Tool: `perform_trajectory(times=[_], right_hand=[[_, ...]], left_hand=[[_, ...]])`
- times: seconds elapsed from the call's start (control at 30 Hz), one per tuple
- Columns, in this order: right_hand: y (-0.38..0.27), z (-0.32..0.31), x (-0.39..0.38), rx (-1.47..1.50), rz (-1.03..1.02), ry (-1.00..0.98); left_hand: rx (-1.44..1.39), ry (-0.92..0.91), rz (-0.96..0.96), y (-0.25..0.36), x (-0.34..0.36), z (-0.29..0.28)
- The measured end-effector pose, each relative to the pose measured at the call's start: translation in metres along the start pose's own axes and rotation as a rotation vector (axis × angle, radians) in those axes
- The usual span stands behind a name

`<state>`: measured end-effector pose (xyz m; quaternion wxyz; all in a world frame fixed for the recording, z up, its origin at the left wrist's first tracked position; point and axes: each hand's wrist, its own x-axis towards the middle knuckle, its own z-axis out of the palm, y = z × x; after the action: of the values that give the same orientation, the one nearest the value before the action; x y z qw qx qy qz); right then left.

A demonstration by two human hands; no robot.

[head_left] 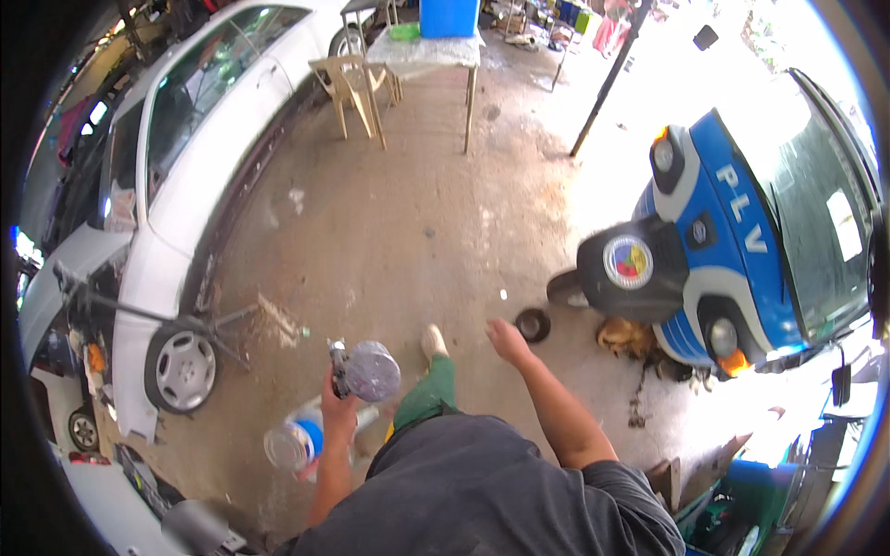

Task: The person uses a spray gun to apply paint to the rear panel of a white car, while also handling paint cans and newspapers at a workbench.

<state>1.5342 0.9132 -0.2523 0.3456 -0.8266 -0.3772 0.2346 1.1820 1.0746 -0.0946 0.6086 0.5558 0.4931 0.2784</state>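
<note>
Head view shows the left hand (338, 406) gripping a dark-and-silver metal spray gun (339, 369) with a round grey cup (374, 372) above the brown concrete floor (417, 232); the right hand (506, 340) is loosely curled, seemingly empty. Tilting could spill any contents. The gun's long axis runs roughly forward; its aim is unclear.

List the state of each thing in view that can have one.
Silvery tool with round grey top: held
Left hand: grip closed on tool
Right hand: apparently empty
White sedan: front partly dismantled
Blue-and-grey vehicle: parked
Beige plastic chair: upright, unoccupied
Round dark bowl: upright, contents unclear
Brown dog: lying down
</note>
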Motion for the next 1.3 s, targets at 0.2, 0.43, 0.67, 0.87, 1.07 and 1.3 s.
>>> perform_trajectory(times=[0.2,0.43,0.67,0.87,1.07,1.3], right_hand=[[0.11,-0.007,0.029,-0.235,0.435,-0.481],[0.095,-0.071,0.094,0.357,1.046,-0.35],[0.103,-0.222,0.307,0.159,0.651,0.016],[-0.006,-0.429,0.573,0.349,0.098,0.383],[-0.072,-0.515,0.77,-0.073,-0.438,0.048],[-0.023,-0.554,0.973,-0.323,-0.43,0.037]], left_hand=[[0.139,-0.142,0.013,0.063,0.188,0.092],[0.386,-0.499,0.08,0.128,0.364,0.256],[0.446,-0.666,0.099,0.192,0.495,0.467],[0.314,-0.66,-0.037,0.237,0.599,0.579],[-0.003,-0.569,-0.217,0.263,0.721,0.669],[0.148,-0.619,-0.157,0.345,0.877,0.795]])
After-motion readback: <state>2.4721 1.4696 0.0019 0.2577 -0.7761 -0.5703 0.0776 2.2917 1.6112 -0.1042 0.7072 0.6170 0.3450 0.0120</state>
